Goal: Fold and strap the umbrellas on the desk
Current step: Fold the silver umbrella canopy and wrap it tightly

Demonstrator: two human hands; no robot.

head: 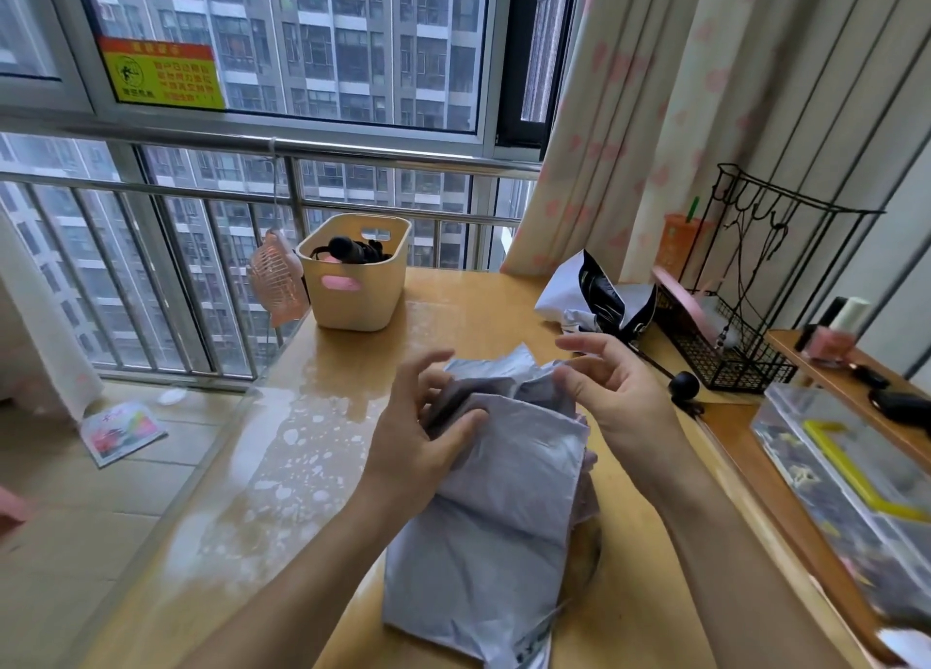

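A pale lavender umbrella lies collapsed on the wooden desk, its loose canopy folds bunched toward the far end. My left hand pinches a fold of the canopy between thumb and fingers on its left side. My right hand holds the canopy's upper right edge with the thumb, its fingers spread above the fabric. A second umbrella, black and white, lies crumpled at the back right of the desk, with its round black handle nearer me.
A cream plastic basket with dark items stands at the desk's back left, a pink fan beside it. A black wire rack and a clear box line the right side. The window railing runs behind.
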